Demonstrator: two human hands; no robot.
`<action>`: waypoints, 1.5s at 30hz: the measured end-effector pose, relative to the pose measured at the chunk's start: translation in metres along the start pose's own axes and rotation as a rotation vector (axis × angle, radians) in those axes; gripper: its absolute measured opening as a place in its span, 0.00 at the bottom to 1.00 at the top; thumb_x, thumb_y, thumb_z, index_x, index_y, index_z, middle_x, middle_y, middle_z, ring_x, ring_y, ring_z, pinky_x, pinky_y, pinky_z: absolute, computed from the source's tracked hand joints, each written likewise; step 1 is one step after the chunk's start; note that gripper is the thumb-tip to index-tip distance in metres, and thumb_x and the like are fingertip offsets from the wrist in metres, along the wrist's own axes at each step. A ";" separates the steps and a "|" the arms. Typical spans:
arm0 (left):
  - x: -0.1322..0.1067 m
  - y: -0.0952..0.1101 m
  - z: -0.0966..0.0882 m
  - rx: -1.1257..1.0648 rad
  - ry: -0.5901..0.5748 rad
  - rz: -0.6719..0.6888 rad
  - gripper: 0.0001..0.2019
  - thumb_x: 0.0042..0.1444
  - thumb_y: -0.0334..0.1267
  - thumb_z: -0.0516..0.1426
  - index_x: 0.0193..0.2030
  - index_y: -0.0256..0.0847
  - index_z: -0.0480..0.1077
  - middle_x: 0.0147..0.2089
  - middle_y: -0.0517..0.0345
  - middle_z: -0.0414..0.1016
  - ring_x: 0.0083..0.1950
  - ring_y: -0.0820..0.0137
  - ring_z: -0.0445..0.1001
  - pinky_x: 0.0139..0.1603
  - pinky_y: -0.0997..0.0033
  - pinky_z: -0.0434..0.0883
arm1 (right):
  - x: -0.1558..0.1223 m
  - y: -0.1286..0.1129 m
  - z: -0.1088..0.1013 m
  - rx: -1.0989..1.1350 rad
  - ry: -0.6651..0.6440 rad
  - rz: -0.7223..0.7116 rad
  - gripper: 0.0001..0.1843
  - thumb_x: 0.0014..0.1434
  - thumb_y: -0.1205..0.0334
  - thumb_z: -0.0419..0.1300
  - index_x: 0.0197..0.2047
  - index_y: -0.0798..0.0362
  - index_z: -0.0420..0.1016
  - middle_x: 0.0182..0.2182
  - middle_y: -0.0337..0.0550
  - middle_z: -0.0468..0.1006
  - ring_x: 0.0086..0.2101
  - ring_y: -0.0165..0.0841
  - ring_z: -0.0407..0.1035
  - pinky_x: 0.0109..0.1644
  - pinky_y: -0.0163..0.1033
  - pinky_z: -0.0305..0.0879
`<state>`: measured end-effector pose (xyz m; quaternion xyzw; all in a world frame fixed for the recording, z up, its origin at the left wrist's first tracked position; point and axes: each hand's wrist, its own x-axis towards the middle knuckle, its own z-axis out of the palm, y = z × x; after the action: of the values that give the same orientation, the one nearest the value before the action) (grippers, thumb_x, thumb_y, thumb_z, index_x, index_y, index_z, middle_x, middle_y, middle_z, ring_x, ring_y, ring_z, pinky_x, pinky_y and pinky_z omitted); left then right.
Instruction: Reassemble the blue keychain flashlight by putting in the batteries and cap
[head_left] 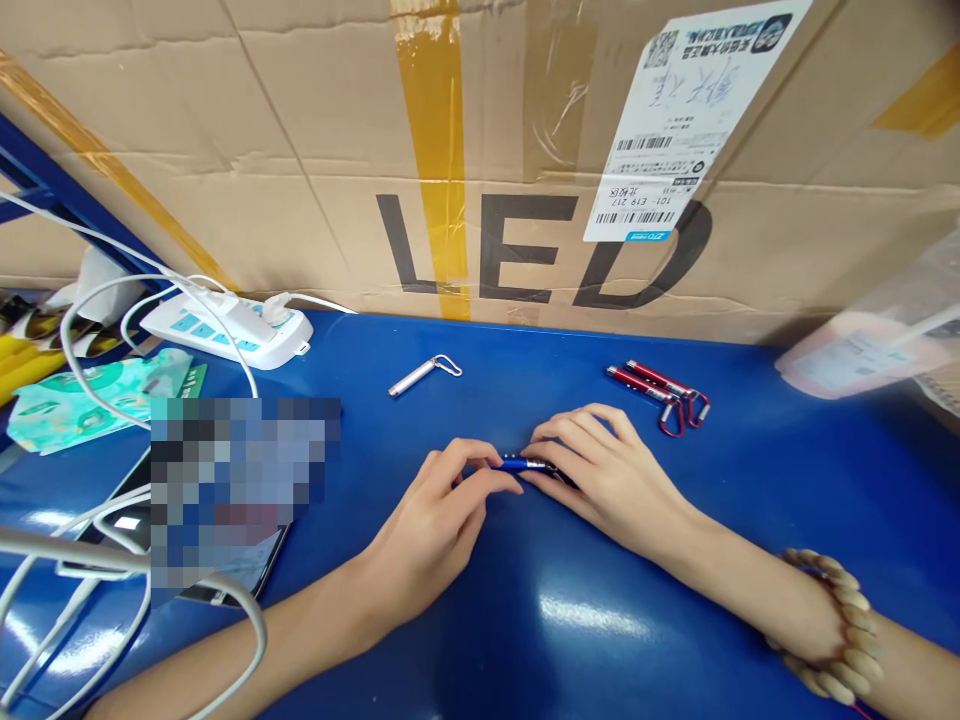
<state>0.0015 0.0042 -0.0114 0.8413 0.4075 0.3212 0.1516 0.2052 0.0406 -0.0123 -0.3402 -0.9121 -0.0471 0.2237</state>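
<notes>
Your bead bracelet (825,630) sits nearest; beyond it your left hand (439,505) and right hand (604,470) meet, both pinching the blue torch (521,464) low over the table (562,640). Hold each end firmly and level.

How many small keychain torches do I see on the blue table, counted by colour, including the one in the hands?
silver torch: 1
red torches: 2
blue torch: 1, pinched between the left hand and the right hand
Total: 4
</notes>
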 end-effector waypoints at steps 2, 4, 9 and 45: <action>0.001 0.001 -0.001 0.011 0.038 -0.010 0.13 0.57 0.22 0.48 0.41 0.41 0.68 0.45 0.54 0.66 0.44 0.71 0.69 0.45 0.69 0.68 | 0.000 0.001 0.000 0.042 -0.002 0.061 0.10 0.63 0.59 0.52 0.37 0.54 0.72 0.37 0.42 0.76 0.39 0.33 0.67 0.49 0.41 0.53; 0.003 0.002 -0.001 0.028 0.051 -0.028 0.12 0.57 0.23 0.49 0.41 0.41 0.68 0.44 0.54 0.67 0.43 0.69 0.70 0.46 0.66 0.67 | 0.000 0.003 0.000 0.090 -0.007 0.109 0.09 0.62 0.59 0.52 0.38 0.53 0.71 0.38 0.41 0.77 0.39 0.32 0.68 0.49 0.41 0.53; 0.004 0.004 -0.003 0.040 0.034 -0.079 0.10 0.57 0.26 0.49 0.42 0.42 0.67 0.43 0.54 0.69 0.43 0.68 0.69 0.47 0.63 0.66 | -0.001 0.007 0.001 0.158 0.023 0.151 0.06 0.61 0.60 0.55 0.39 0.52 0.70 0.37 0.38 0.78 0.37 0.30 0.69 0.49 0.40 0.54; 0.005 0.013 -0.010 -0.449 0.189 -0.080 0.09 0.54 0.24 0.57 0.34 0.43 0.75 0.32 0.60 0.79 0.39 0.69 0.76 0.41 0.67 0.70 | -0.003 0.015 0.007 0.206 0.072 0.171 0.10 0.60 0.66 0.56 0.45 0.51 0.72 0.37 0.41 0.75 0.38 0.31 0.69 0.44 0.38 0.58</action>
<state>0.0047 0.0003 0.0044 0.7360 0.3711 0.4747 0.3087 0.2140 0.0520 -0.0207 -0.3899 -0.8712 0.0538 0.2933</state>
